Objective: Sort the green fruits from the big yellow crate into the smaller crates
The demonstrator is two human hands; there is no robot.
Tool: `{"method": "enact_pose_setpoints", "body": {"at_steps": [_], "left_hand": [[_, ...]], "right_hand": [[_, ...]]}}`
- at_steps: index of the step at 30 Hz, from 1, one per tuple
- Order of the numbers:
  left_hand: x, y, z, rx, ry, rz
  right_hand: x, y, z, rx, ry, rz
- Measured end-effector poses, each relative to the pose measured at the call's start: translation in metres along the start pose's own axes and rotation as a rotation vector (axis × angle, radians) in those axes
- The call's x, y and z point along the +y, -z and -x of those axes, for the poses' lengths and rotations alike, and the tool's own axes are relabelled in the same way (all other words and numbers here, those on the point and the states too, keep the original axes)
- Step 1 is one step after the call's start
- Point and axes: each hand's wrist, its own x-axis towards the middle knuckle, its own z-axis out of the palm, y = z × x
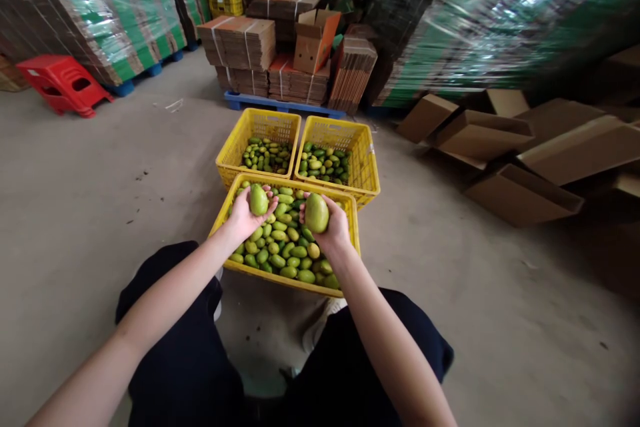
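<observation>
My left hand (245, 212), palm turned up, holds a small oval green mango (259, 200) with its fingers partly curled under it. A larger, paler green mango (317, 213) is gripped in my right hand (336, 227), its fingers wrapped round the far side. Both hands are above the near yellow crate (280, 283), which is filled with green and yellowish mangoes (280, 247). Beyond it, touching or nearly so, stand the left yellow crate (227, 163) and the right yellow crate (367, 160), each with a lower layer of green mangoes.
A red stool (63, 83) stands at the far left. Flattened cardboard stacks (240, 47) lie on a blue pallet (285, 105) behind the crates. Open cardboard boxes (500, 147) are heaped on the right. Wrapped pallet loads (110, 7) rise at both sides. My knees flank the near crate.
</observation>
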Motion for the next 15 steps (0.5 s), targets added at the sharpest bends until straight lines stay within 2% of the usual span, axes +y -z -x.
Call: {"method": "enact_pose_setpoints", "body": {"at_steps": [6,10,15], "left_hand": [[0.003,-0.007,0.010,-0.021,0.000,-0.031],[0.004,-0.007,0.012,-0.033,0.078,0.013],[0.003,-0.004,0.008,-0.065,0.087,0.029]], "right_hand": [[-0.002,-0.003,0.002,0.144,-0.081,-0.094],[-0.006,-0.006,0.005,0.165,-0.073,-0.128],[-0.011,-0.010,0.008,0.216,-0.178,-0.231]]}}
